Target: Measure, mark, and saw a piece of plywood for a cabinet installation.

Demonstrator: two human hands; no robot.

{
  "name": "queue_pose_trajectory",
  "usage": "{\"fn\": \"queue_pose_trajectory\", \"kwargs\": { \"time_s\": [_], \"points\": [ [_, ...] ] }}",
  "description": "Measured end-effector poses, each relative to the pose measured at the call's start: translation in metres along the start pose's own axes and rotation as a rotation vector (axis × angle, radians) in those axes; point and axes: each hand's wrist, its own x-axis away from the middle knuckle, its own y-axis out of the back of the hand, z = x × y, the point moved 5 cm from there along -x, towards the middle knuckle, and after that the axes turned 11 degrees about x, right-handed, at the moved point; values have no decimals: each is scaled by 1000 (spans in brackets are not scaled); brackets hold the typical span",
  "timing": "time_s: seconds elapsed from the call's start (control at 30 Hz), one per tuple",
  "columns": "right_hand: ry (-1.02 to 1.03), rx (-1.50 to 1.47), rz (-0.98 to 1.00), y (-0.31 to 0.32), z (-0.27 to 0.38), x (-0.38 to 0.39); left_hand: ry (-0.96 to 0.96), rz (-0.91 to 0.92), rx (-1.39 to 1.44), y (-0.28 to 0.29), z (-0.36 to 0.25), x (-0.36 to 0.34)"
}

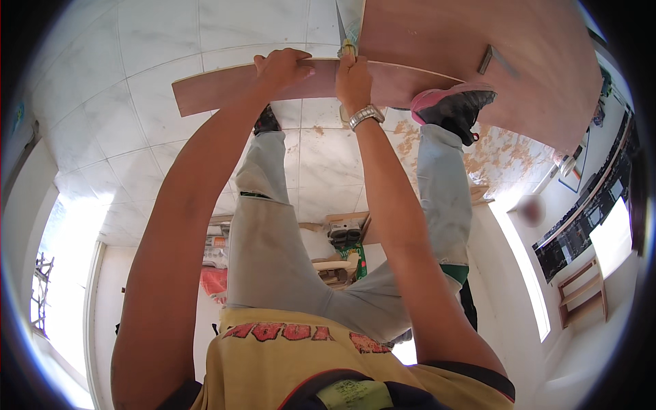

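A long reddish-brown board strip [225,89] runs across in front of me, attached at its right to a wide sheet of the same board [437,41]. My left hand [283,70] presses on the strip's far edge, its fingers bent over that edge. Beside it, my right hand [354,85] is closed around the yellowish handle of a handsaw [348,48]. The saw's narrow blade points away from me, next to the sheet's left edge. My right shoe [454,106], black and pink, rests on the board.
A small try square [486,60] lies on the sheet. Sawdust [509,147] is scattered over the white tiled floor [150,109] at the right. Behind my legs are boxes and a red bag [213,281]. A wooden shelf frame [582,294] stands far right.
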Motion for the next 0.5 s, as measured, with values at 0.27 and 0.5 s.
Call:
{"fn": "queue_pose_trajectory", "kwargs": {
  "time_s": [0.27,0.5],
  "points": [
    [-132,-45,298,85,-28,205,103,-44,-63,21,32,14],
    [43,20,-46,-5,-18,-8,23,27,29,-3,-8,-8]
  ]
}}
